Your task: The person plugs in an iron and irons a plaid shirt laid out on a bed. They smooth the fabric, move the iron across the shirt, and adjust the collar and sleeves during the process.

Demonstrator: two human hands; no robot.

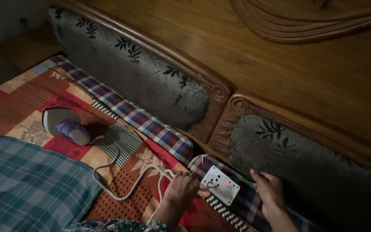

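Carved wooden headboard with grey floral padded panels (151, 81) beyond the fingers. Red patchwork bedsheet (26, 103) under them; blue checked cloth (26, 184) left. Purple-handled electric iron (65, 124) rests flat, well left of the fingers. Its white braided cord (121, 180) runs into the left hand (183, 187), fingers curled around the plug end, touching the white switch socket board (220, 185). Red indicator lit; plug seemingly seated. Right hand (268, 188) steadies the board's far edge, fingers loosely together.
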